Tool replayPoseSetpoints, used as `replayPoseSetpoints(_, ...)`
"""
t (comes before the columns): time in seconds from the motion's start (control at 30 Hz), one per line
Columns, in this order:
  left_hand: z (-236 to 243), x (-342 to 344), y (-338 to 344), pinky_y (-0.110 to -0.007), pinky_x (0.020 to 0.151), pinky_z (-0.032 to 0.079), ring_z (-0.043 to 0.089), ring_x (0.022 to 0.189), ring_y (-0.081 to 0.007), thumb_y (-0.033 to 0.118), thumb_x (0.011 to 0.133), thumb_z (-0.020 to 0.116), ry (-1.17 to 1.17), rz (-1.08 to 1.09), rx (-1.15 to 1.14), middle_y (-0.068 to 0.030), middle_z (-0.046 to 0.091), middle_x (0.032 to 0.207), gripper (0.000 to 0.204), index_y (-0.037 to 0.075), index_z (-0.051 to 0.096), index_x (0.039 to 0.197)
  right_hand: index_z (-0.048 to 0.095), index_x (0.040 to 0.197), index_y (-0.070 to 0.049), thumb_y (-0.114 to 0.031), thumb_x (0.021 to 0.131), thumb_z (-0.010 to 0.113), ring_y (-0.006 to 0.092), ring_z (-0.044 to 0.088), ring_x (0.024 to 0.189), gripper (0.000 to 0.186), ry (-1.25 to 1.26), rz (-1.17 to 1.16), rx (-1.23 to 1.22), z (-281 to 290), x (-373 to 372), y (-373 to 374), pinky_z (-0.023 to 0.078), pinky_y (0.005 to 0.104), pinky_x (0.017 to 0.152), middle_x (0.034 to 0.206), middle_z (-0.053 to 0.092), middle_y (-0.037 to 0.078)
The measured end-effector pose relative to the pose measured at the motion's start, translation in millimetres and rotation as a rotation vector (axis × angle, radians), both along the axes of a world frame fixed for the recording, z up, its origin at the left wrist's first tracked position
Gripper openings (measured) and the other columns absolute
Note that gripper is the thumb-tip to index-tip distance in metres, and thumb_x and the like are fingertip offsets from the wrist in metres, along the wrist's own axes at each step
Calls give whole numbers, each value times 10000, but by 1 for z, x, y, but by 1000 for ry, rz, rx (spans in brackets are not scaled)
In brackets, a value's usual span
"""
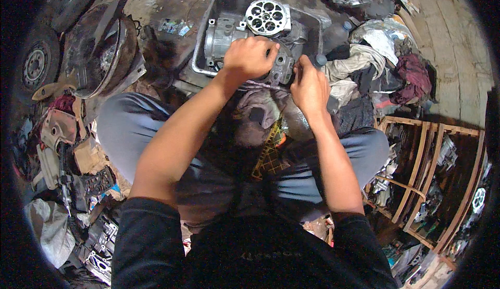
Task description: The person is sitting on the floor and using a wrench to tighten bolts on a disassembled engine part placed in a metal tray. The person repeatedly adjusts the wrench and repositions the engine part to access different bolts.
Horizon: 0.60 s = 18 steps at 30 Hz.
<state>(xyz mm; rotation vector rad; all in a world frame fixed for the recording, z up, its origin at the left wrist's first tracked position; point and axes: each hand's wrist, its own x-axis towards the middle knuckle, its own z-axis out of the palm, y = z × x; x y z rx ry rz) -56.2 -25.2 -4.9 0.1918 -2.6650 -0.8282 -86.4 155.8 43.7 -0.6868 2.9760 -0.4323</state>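
Note:
A grey tray holds greasy metal machine parts. In it, a cylindrical metal housing lies at the left, and a round silver plate with several large holes sits toward the back. My left hand is closed in a fist over the front of these parts; whatever is inside its curled fingers is hidden. My right hand has its fingers bent together beside a cast metal piece at the tray's front right. What it grips cannot be made out. A grey-blue round cap shows right by its knuckles.
Rags and a dark plastic bottle lie right of the tray. A wooden rack with metal parts stands at the right. A wheel and a large round metal drum are at the left, above scattered scrap parts.

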Motion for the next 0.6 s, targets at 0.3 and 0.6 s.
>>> replayPoseSetpoints(0.3, -1, 1, -2, -528, 791, 598, 735, 828, -415, 375, 1006, 576, -11, -19, 40, -175, 765, 933, 351, 108, 802, 987, 662, 1034, -44, -97, 877, 730, 457, 714, 858, 179, 94, 40, -156, -5, -3, 8, 543, 546, 739, 890, 732, 235)
replayPoseSetpoints(0.6, -6, 3, -7, -516, 796, 601, 736, 853, -411, 392, 1009, 576, -16, -7, 68, -156, 770, 947, 358, 114, 801, 996, 724, 954, 0, -80, 903, 722, 426, 677, 874, 95, 197, 140, -342, -17, 5, 15, 524, 483, 781, 948, 692, 187)
